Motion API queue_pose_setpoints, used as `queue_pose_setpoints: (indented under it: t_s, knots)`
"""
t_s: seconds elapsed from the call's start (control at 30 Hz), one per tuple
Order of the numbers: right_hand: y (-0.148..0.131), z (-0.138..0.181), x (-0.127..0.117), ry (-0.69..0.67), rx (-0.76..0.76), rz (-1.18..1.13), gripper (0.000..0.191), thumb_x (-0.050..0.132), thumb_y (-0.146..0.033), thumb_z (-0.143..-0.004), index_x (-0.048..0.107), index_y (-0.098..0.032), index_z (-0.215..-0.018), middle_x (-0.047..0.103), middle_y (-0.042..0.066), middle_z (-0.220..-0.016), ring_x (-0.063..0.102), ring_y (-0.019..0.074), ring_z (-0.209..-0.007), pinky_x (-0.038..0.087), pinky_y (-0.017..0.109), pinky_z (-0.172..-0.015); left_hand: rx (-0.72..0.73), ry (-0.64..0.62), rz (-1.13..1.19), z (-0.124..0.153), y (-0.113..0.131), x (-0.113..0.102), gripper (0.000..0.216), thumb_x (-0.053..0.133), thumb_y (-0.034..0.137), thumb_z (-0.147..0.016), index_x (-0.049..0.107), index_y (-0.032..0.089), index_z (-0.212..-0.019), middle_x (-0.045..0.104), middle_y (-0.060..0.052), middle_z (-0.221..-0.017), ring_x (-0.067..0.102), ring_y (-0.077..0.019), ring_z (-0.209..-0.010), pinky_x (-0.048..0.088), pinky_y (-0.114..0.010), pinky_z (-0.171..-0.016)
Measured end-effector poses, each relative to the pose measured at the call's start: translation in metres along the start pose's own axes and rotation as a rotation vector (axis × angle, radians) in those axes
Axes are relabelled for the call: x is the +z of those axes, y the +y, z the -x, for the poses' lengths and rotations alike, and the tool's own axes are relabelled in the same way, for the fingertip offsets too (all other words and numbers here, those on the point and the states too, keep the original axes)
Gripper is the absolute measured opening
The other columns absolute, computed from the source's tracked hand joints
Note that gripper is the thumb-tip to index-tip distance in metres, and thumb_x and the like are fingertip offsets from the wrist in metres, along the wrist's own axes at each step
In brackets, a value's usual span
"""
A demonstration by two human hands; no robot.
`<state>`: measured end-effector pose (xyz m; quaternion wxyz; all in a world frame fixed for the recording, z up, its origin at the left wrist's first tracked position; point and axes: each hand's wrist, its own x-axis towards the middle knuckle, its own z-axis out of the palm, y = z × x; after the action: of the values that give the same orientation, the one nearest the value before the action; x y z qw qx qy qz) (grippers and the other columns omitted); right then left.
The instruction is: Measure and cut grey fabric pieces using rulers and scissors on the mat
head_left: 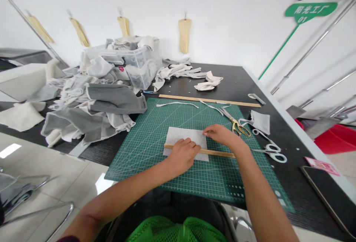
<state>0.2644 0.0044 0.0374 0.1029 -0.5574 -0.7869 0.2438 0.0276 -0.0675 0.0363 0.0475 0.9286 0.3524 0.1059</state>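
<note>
A light grey piece of fabric [182,133] lies flat on a green cutting mat [139,153]. Across it runs a narrow wooden ruler [219,153], its right end reaching past the cloth under my right forearm. My left hand [183,154] is closed over the ruler, bearing down on it and the fabric. At the cloth's upper right corner, my right hand [218,133] has its fingers pinched together; whatever is between the fingertips is too small to make out. Gold-handled scissors [236,122] and white-handled scissors [271,153] lie right of my right hand.
Grey and white fabric pieces [111,101] are heaped at the left beside a clear plastic bin [141,68]. Behind the mat lies a long wooden ruler [189,98]. Thin fabric strips [178,103] rest on the mat. A phone [330,194] sits at the right edge.
</note>
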Motion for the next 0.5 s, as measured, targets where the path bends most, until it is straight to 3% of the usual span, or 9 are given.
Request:
queue_pose_setpoints:
  t_s: [0.13,0.23,0.5]
  knots:
    - [-0.009,0.003,-0.004,-0.002,-0.006,0.068,0.03,0.054,-0.029,-0.092,0.081,-0.022,-0.103,0.08,0.008,-0.104,0.071,0.0252,-0.097,0.05,0.032,-0.087,-0.039,0.084,0.058,0.001,-0.001,0.003,0.026,0.051,0.027,-0.099,0.062,0.02,-0.122,0.066,-0.007,-0.117,0.055,-0.0253,-0.11,0.046,-0.042,-0.092]
    - [-0.014,0.005,-0.005,-0.006,0.007,0.09,0.03,0.054,-0.028,-0.093,0.081,-0.021,-0.104,0.08,0.008,-0.106,0.071,0.0247,-0.097,0.05,0.03,-0.087,0.002,0.076,0.103,0.001,-0.001,0.006,0.028,0.053,0.026,-0.099,0.062,0.02,-0.125,0.066,-0.006,-0.117,0.055,-0.0242,-0.111,0.046,-0.04,-0.094]
    - [-0.013,0.003,-0.004,-0.025,0.028,0.138,0.029,0.054,-0.028,-0.093,0.081,-0.023,-0.105,0.08,0.007,-0.104,0.071,0.0235,-0.096,0.048,0.029,-0.085,0.103,-0.057,0.132,-0.018,-0.019,-0.001,0.021,0.053,0.02,-0.096,0.073,0.021,-0.095,0.07,-0.004,-0.099,0.059,-0.0229,-0.098,0.048,-0.036,-0.085]
